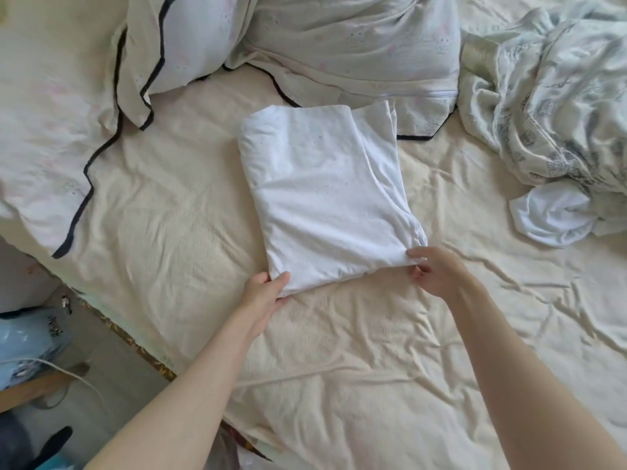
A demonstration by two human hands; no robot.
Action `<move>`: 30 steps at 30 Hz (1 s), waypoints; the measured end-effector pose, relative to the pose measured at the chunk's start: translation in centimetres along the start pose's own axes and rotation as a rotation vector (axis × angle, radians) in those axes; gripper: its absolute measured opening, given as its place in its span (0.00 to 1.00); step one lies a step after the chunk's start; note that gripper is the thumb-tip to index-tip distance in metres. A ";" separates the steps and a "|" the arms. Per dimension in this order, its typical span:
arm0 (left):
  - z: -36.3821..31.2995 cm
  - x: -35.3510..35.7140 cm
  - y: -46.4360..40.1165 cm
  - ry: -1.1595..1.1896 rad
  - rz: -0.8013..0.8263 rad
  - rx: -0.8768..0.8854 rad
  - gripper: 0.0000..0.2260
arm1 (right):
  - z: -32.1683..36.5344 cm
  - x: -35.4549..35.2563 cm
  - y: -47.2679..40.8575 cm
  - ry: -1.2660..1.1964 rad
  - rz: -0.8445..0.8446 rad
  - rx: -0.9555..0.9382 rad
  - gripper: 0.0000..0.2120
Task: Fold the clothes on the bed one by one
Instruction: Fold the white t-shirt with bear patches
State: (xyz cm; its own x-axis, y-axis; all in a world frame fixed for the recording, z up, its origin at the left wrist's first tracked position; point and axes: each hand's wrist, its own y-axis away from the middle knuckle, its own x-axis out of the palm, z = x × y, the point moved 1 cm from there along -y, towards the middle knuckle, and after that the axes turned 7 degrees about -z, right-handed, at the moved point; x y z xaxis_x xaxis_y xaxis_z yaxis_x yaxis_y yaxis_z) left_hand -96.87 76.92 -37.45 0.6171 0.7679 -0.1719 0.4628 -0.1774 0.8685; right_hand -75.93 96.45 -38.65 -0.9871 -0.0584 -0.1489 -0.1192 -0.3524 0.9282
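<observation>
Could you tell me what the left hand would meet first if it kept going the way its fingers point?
The left hand already grips the near corner of the folded white garment. Going on up and to the right, it would likely push straight into that garment.

folded garment (325,198): plain white
bed sheet (373,351): cream
pillowcases (356,42): pale grey, faint pink print, dark piping
blanket (549,96): pale green-grey, grey drawn figures
crumpled garment (556,215): white

A white garment (325,195) lies folded into a rectangle, flat on the cream bed sheet (373,351).
</observation>
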 end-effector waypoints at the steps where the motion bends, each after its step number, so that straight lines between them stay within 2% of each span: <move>1: -0.3 -0.2 0.3 0.039 0.011 -0.010 0.07 | 0.0 0.0 0.3 0.013 0.021 0.024 0.06; 3: -0.9 -1.1 1.2 0.085 0.009 -0.012 0.02 | -0.5 -0.1 1.5 0.053 0.066 0.047 0.05; 6: -1.1 -3.7 2.7 0.096 -0.017 -0.024 0.04 | -3.0 -0.5 4.0 0.120 0.109 0.076 0.07; 10: 0.3 -8.7 5.4 -0.011 0.017 -0.085 0.03 | -9.1 -1.7 8.3 0.231 0.119 0.107 0.09; 14: 3.8 -13.5 7.7 -0.135 0.076 -0.176 0.06 | -15.7 -3.8 12.9 0.320 0.061 0.045 0.07; 20: 7.1 -18.2 10.4 -0.180 0.103 -0.247 0.10 | -21.6 -6.1 18.1 0.303 0.051 0.130 0.05; 23: 6.4 -18.4 10.6 -0.205 0.059 -0.167 0.17 | -21.6 -5.7 19.1 0.243 -0.006 0.018 0.08; 26: 3.7 -17.1 10.6 -0.297 0.029 0.014 0.15 | -19.7 -4.8 19.6 0.239 -0.105 -0.189 0.18; 27: 2.5 -16.5 10.5 -0.332 0.042 0.079 0.12 | -18.8 -4.4 19.6 0.246 -0.117 -0.257 0.17; 30: -0.9 -14.5 9.8 -0.366 0.071 0.184 0.01 | -15.8 -2.6 18.9 0.166 -0.096 -0.364 0.06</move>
State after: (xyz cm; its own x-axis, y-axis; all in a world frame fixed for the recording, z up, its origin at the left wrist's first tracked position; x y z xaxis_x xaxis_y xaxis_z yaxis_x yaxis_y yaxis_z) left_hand -101.80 64.62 -26.03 0.8217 0.4861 -0.2977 0.4967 -0.3544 0.7923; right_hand -73.90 75.15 -26.14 -0.9391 -0.1489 -0.3097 -0.1349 -0.6690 0.7309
